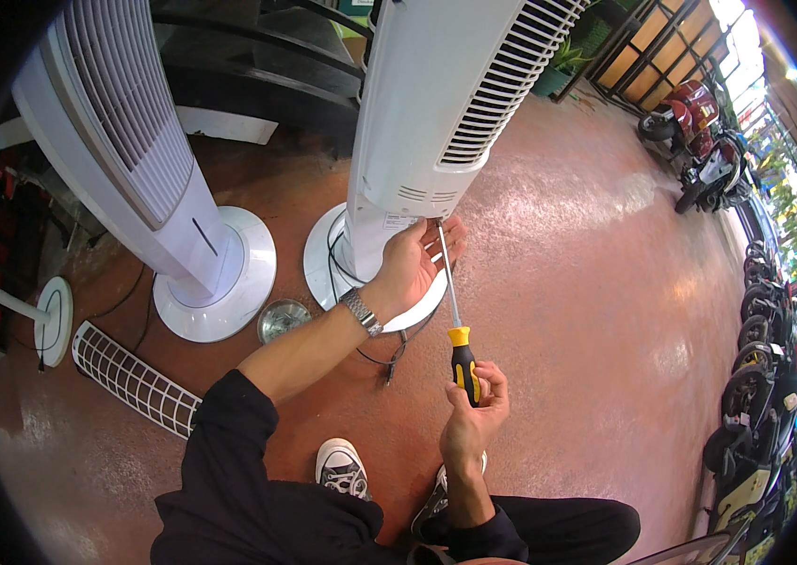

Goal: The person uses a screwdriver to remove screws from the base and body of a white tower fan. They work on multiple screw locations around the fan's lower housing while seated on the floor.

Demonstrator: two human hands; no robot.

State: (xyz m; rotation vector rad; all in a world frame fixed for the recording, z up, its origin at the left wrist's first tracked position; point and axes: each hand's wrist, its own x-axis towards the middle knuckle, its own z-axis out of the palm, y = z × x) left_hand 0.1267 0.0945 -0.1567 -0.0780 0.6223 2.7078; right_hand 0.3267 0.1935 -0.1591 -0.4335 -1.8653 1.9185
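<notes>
A white tower fan [417,113] with a slatted side grille stands before me on a round white base. My right hand [474,414] grips the black and yellow handle of a screwdriver [463,363]. Its long metal shaft points up, with the tip at the lower edge of the fan's casing. Close to that tip is my left hand [408,268], palm turned up and fingers loosely apart beside and behind the shaft. Any screw at the tip is too small to make out. A metal watch is on my left wrist.
Left of the fan stands a second white tower fan [168,217]. Between their bases sits a round clear dish [283,320]. A white grid panel [135,377] lies on the reddish floor. A black power cord [389,363] trails by the near base. Parked motorcycles [747,377] line the right.
</notes>
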